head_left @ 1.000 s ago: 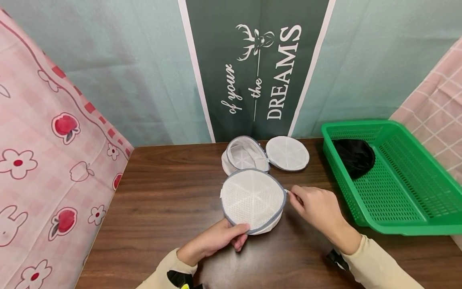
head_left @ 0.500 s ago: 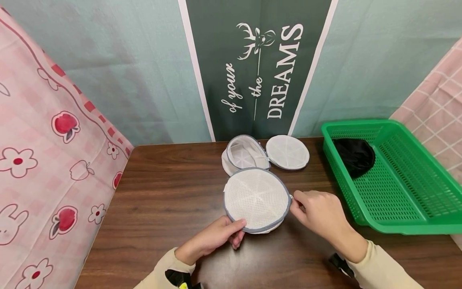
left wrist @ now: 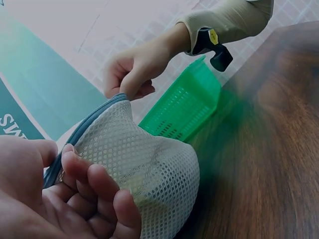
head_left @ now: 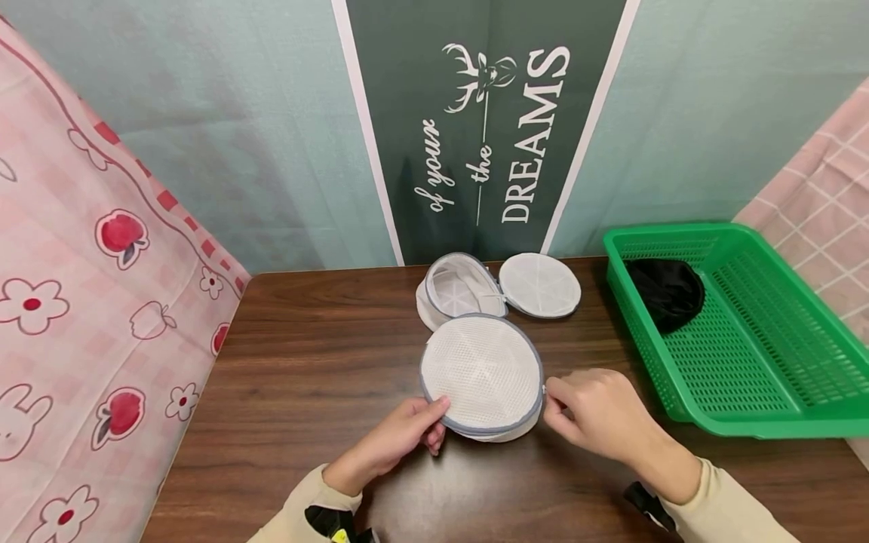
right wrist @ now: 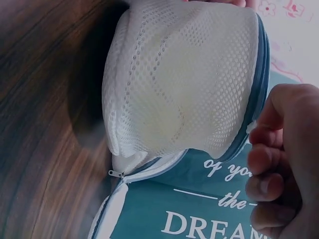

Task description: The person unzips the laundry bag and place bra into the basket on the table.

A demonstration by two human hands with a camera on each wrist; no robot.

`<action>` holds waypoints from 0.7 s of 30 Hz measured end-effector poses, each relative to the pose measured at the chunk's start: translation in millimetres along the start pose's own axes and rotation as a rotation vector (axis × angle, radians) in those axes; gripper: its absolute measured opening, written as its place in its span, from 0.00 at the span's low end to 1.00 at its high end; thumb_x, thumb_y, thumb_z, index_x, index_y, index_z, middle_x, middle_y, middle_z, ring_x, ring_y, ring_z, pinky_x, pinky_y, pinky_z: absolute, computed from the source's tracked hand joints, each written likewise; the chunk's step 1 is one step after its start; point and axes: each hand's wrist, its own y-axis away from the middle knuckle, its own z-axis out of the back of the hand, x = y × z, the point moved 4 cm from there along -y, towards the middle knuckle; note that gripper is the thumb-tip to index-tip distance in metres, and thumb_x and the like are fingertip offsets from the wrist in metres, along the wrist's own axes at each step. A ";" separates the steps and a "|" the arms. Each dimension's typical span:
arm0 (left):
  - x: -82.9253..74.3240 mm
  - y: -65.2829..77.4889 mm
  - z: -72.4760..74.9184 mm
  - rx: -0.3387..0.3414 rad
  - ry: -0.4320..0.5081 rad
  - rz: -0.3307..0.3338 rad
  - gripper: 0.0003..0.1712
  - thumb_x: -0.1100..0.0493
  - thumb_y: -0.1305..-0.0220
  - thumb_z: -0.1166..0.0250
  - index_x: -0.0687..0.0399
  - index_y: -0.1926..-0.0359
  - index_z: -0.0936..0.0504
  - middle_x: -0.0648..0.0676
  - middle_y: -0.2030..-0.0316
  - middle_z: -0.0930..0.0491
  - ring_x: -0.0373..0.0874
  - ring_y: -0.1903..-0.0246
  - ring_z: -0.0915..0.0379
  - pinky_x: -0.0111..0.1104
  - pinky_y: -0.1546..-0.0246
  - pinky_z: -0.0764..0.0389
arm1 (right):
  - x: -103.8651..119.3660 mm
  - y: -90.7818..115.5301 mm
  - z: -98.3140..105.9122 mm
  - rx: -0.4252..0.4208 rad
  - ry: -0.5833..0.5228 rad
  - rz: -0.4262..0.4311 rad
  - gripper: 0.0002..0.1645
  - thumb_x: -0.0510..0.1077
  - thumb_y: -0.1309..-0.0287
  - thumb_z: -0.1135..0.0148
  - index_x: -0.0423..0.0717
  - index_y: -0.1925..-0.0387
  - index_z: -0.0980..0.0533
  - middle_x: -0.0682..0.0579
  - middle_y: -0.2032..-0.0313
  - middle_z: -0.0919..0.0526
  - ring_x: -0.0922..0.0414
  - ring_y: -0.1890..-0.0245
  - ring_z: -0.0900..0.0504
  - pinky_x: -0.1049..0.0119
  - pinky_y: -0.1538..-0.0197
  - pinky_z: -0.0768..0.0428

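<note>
A round white mesh laundry bag [head_left: 482, 369] with a grey-blue zip edge is held a little above the table, its flat lid facing up. My left hand [head_left: 400, 437] pinches the bag's near-left rim, thumb on top and fingers beneath. At the right edge, my right hand [head_left: 607, 415] pinches the small white zip pull [right wrist: 251, 127]. Something pale yellow shows faintly through the mesh side in the right wrist view; its kind is unclear. Behind lies a second mesh laundry bag [head_left: 451, 290], unzipped, its round lid [head_left: 541, 285] folded out to the right.
A green plastic basket [head_left: 638, 351] stands at the right, with a black cloth item [head_left: 665, 294] in its left end. The wooden table [head_left: 319, 362] meets a printed curtain [head_left: 271, 151] at the back and a pink cloth [head_left: 122, 317] at the left.
My right hand has moved along the bag's right edge towards me with the zip pull. The bag's lid outline has become rounder. My left hand has shifted slightly left.
</note>
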 end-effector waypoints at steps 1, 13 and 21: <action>-0.1 0.1 0.8 -0.012 0.001 0.003 0.24 0.55 0.20 0.50 0.54 0.78 0.29 0.45 0.84 0.32 0.38 0.80 0.32 0.28 0.72 0.24 | 0.8 0.0 -0.1 0.015 -0.011 0.012 0.10 0.44 0.53 0.50 0.57 0.86 0.37 0.67 0.85 0.46 0.69 0.84 0.49 0.75 0.80 0.52; -5.6 1.5 9.0 -0.086 0.033 -0.033 0.20 0.57 0.20 0.51 0.52 0.75 0.31 0.46 0.80 0.32 0.37 0.78 0.33 0.28 0.71 0.26 | 11.3 3.9 -4.0 0.035 -0.161 0.167 0.11 0.42 0.55 0.49 0.58 0.84 0.39 0.67 0.83 0.46 0.69 0.82 0.50 0.78 0.78 0.50; -6.3 -1.2 13.0 -0.105 0.043 -0.053 0.21 0.56 0.20 0.53 0.53 0.75 0.30 0.46 0.80 0.32 0.37 0.78 0.33 0.29 0.71 0.24 | 17.7 3.7 -6.3 0.022 -0.208 0.204 0.11 0.41 0.53 0.48 0.58 0.83 0.38 0.66 0.83 0.45 0.69 0.83 0.48 0.79 0.77 0.49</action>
